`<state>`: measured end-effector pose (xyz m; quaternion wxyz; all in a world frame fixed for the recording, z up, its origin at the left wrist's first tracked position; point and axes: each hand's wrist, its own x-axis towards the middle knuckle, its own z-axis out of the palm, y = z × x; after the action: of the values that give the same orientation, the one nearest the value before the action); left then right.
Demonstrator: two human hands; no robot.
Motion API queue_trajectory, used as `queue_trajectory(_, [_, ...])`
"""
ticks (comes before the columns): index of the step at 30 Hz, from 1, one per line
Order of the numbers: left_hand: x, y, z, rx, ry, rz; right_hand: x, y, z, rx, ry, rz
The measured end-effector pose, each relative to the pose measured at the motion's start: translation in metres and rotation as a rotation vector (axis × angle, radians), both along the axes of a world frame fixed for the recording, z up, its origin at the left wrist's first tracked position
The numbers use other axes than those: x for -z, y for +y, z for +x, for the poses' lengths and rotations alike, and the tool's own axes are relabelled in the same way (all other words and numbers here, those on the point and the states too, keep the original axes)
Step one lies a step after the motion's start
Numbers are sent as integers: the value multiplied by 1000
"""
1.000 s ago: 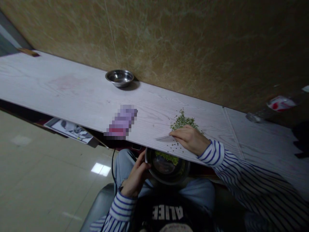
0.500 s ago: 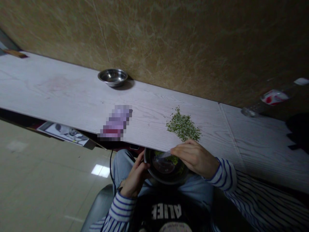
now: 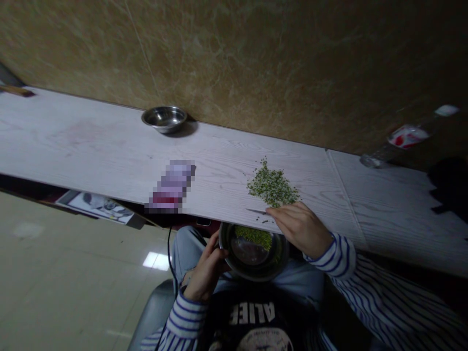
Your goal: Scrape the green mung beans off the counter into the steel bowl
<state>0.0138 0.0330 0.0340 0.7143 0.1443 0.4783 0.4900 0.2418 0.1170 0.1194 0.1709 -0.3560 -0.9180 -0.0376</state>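
Observation:
My left hand (image 3: pixel 205 269) is closed on the left rim of a metal bowl (image 3: pixel 256 275), held at my lap just under the table's front edge. Small green beans (image 3: pixel 253 236) lie in the bowl against its far side, with part of the shiny bottom bare. On the table above it spreads a loose pile of small green beans (image 3: pixel 272 184). My right hand (image 3: pixel 302 226) pinches a thin, translucent flat piece (image 3: pixel 256 211), seen nearly edge-on at the near side of the pile. A few loose beans lie between that piece and the table edge.
A small steel bowl (image 3: pixel 164 120) stands by the wall. A blurred-out purple phone-shaped thing (image 3: pixel 171 185) lies at the front edge. To the right are a clear plastic bottle (image 3: pixel 405 137) and a black object (image 3: pixel 448 187). An open drawer (image 3: pixel 98 207) juts out below the tabletop.
My right hand has brought the flat piece up from over the bowl to the tabletop beside the pile. My left hand keeps its hold on the bowl. The view has shifted slightly.

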Motion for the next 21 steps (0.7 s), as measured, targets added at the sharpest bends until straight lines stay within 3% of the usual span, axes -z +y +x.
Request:
queue_trajectory(9, [1, -7, 7, 71, 13, 13, 0, -46, 5, -16, 92, -17])
queue_trajectory(16, [4, -14, 13, 72, 14, 20, 9, -26, 16, 216, 96, 41])
queue_trajectory(21, [7, -18, 13, 30, 0, 31, 15, -26, 11, 220, 33, 65])
